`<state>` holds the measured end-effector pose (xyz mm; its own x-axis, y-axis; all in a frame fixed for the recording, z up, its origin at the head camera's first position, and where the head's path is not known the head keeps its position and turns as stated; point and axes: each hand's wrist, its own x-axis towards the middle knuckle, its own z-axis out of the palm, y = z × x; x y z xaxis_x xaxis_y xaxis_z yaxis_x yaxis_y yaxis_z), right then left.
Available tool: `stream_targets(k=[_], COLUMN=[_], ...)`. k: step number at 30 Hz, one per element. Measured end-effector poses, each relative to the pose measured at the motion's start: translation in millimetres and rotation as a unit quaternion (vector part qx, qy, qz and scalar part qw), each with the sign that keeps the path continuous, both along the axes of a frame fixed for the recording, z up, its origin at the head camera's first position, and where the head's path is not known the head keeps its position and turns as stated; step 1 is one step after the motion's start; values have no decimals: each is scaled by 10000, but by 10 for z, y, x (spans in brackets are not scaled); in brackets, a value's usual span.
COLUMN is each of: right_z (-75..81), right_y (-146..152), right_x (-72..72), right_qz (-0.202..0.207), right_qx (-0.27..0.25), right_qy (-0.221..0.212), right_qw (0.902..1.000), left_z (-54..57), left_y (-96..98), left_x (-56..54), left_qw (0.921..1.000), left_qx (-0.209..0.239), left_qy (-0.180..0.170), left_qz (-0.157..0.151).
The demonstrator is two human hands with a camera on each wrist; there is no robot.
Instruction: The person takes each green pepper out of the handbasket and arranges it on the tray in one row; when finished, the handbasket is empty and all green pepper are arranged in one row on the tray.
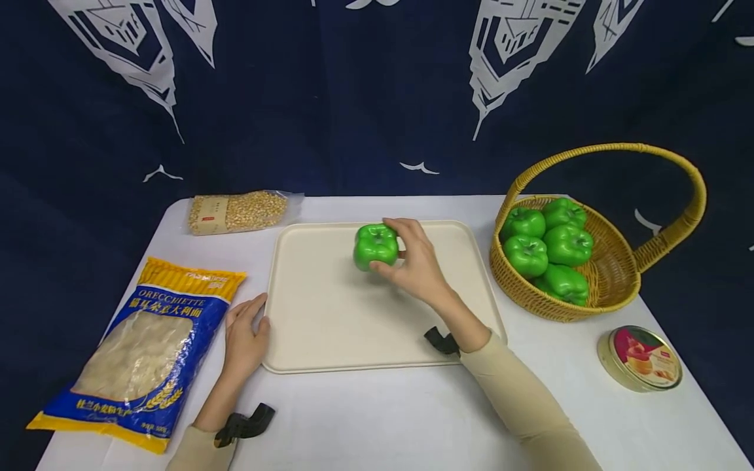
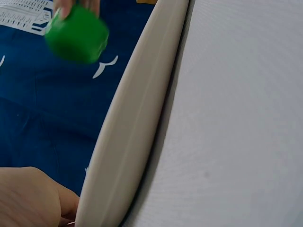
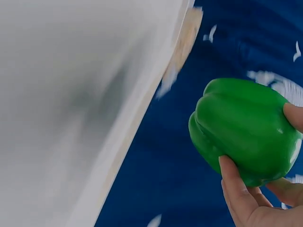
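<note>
My right hand holds a green bell pepper between thumb and fingers, over the back half of the cream tray. In the right wrist view the bell pepper hangs in the air, with the fingers beneath it and the thumb on its side. My left hand rests at the tray's left edge, fingers relaxed and fingertips right at the rim. Only part of the left hand appears in the left wrist view, beside the tray wall.
A wicker basket with several green bell peppers stands on the right, its tall handle arching up. In front of it sits a round tin. On the left lie a blue-and-yellow orecchiette bag and a bag of yellow kernels.
</note>
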<state>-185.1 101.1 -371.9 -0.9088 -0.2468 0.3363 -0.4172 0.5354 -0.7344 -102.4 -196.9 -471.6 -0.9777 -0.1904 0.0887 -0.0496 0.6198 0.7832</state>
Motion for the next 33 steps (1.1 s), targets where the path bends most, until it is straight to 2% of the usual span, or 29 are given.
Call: stream_targets(k=[5,10,16,23,33], right_z=[-47,-127,-255,-341,-364], right_y=[-519,-919,-1259,-1433,-1449], right_x=[-72,-130,-187,-168,-116], right_qz=[307,467,603,708,875], right_qx=[-64,119,486,723,745], right_qy=[-127,-235,-503,-731,-843], right_qw=[9994,9986,9957,9922,9898], left_z=[10,7,-11,-15,-13], left_y=[11,4,-18,-18,-10], left_x=[-1,6,10,2,0], left_qw=[10000,9999,9999,9997,9998], left_qx=[-45,-74,-135,-131,-147], left_qy=[-64,-113,105,203,108], left_qz=[-44,-43,-1,-19,-68])
